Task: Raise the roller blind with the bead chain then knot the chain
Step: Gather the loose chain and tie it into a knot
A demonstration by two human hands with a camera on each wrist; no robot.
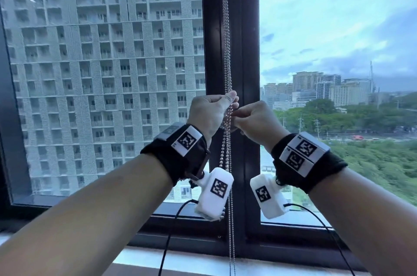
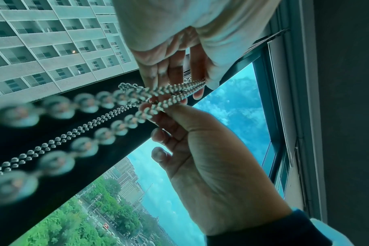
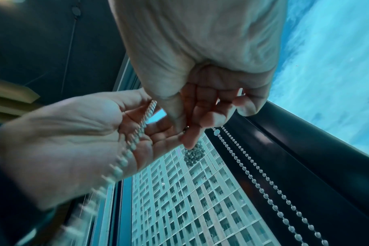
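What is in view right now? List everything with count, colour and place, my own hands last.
bead chain: one, silver, several strands hanging in front of the window mullion
window mullion: one, dark, upright between two panes
window sill: one, pale, below the frame
wrist cameras: two, white, under the wrists
left hand: pinching the chain strands
right hand: fingertips pinching the chain beside the left

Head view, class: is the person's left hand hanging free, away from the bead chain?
No: the left hand pinches the bead chain in front of the dark window frame, close to the right hand.
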